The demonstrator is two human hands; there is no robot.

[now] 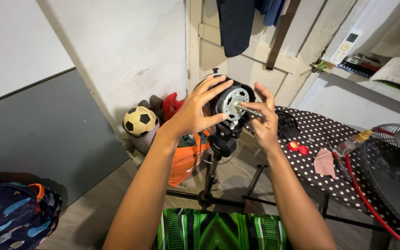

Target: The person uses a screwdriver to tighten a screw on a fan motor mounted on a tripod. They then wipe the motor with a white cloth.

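Soft, even indoor light; sharp focus, wide-angle bending at edges.

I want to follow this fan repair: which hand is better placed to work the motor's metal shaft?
Probably the right hand: its fingertips already pinch the shaft sticking out of the fan motor. The left hand lies spread over the motor's side, seemingly steadying it.

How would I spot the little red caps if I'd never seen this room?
Find the polka-dot board on the right. Near its middle, beside a pink cloth, lie two red caps. They are the only small, round, bright red things on the board.
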